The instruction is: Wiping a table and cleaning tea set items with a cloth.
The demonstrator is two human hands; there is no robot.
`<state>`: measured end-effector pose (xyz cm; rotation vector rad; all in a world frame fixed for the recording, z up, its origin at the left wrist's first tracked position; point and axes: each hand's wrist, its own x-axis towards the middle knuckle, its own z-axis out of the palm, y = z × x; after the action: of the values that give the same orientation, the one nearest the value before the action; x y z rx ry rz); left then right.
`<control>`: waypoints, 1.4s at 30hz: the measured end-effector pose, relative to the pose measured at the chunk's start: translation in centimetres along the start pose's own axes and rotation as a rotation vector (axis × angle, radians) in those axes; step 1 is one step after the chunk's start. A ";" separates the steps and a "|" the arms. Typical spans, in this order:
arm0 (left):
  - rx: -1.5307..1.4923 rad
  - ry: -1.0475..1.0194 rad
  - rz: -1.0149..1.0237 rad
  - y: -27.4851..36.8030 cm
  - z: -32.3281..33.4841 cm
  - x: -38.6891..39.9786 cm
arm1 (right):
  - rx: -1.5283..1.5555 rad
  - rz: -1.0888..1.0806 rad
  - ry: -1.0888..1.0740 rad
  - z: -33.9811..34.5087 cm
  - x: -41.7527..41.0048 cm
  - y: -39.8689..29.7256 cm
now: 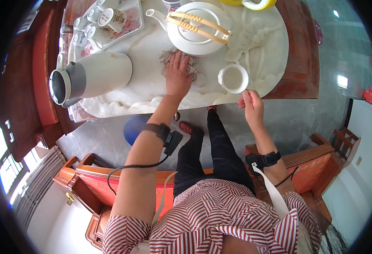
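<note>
My left hand point(177, 74) presses on a crumpled grey cloth point(197, 71) on the marble-patterned tabletop point(144, 76). Just beyond the cloth stands a white teapot point(176, 38) with a woven-look arched handle and its spout to the left. To the right, my right hand point(252, 103) grips a white cup point(233, 79) by its handle, near the table's front edge. The cup's mouth faces the camera. A white and grey vacuum flask point(105, 74) is at the left of the table, and behind it a floral tray point(140, 23) bears several cups and mugs point(109, 19).
A yellow roll point(262, 4) lies at the table's far edge, beside another yellow object. Under the front edge is a blue round object point(135, 128). A wooden bench with red cushions point(309, 171) is behind my legs. A dark wooden cabinet-like piece point(21, 95) stands at left.
</note>
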<state>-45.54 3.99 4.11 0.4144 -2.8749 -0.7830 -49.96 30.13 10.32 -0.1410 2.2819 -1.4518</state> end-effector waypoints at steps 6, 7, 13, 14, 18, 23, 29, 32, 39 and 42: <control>-0.129 -0.181 0.092 5.5 1.5 -2.8 | 0.093 0.030 0.045 -1.9 -0.2 0.5; -0.134 -0.185 0.091 5.9 1.6 -2.4 | 0.070 0.011 0.056 -2.2 -0.1 0.2; -0.149 -0.183 0.313 8.3 4.0 1.0 | -0.037 -0.060 0.088 -4.0 0.4 -0.6; -0.115 -0.131 0.302 8.6 4.2 1.0 | -0.050 -0.070 0.091 -4.1 0.6 -0.8; -0.058 -0.135 0.286 10.4 4.5 0.6 | -0.086 -0.063 0.113 -4.5 0.9 -0.7; -0.237 -0.381 0.346 10.0 3.3 -0.5 | 0.156 0.077 0.107 -4.4 0.7 -1.0; -1.169 -0.355 -0.486 9.5 1.1 -3.1 | 0.305 0.159 -0.096 -5.8 -0.4 -2.8; -1.864 -0.346 -0.924 8.8 0.0 -2.7 | 0.280 0.185 -0.235 -5.4 -1.3 -4.4; -1.928 -0.326 -0.877 9.0 -3.4 -3.2 | 0.051 -0.006 -0.363 -5.4 -1.0 -5.3; -1.816 -0.313 -0.746 8.0 -5.2 -4.0 | -0.134 -0.137 -0.445 -5.2 -0.7 -6.7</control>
<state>-42.55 9.28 12.41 0.9506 -0.9402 -2.9882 -52.42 31.76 18.29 -0.6076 2.0259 -1.1831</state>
